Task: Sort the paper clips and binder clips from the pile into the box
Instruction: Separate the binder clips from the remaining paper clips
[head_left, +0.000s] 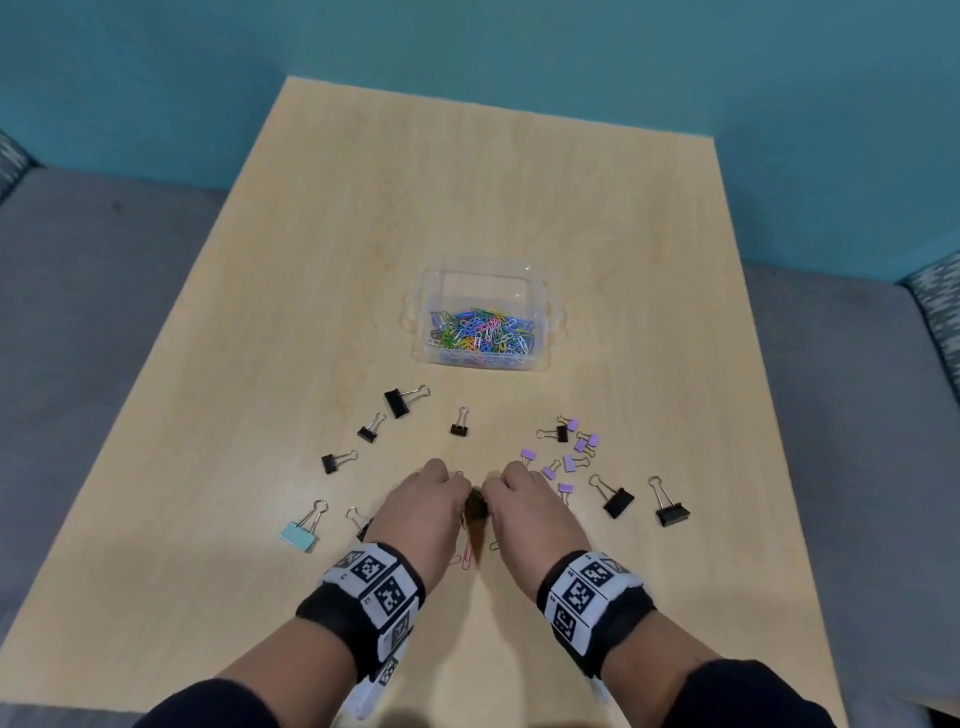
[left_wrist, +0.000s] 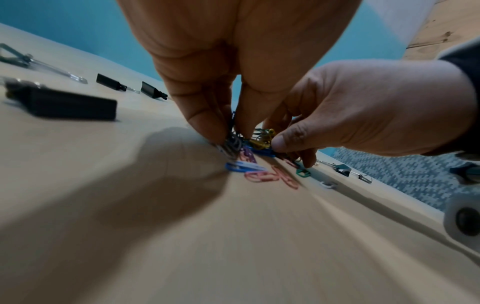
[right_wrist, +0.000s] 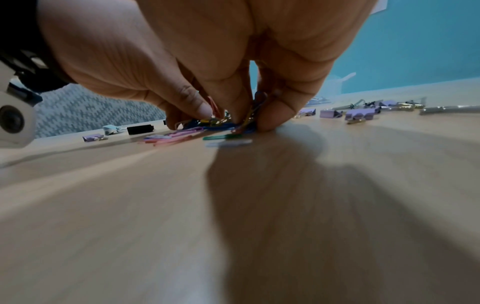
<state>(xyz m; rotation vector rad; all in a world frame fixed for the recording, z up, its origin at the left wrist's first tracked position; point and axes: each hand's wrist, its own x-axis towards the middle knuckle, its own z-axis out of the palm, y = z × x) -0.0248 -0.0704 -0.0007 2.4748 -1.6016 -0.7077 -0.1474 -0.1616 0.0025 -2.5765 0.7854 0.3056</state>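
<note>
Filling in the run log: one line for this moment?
left hand: pinching paper clips | right hand: pinching same pile | box: paper clips only | binder clips: on table

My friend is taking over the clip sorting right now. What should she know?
Left hand: fingers pinch a bunch of paper clips on the table.
Right hand: pinches the same bunch from the other side.
Box: open, in the middle of the table, holding many coloured paper clips.
Done: most paper clips are in the box.
Left: the pinched bunch, a few loose paper clips beside it, and every binder clip: black ones, purple ones and one light blue, all on the table.
</note>
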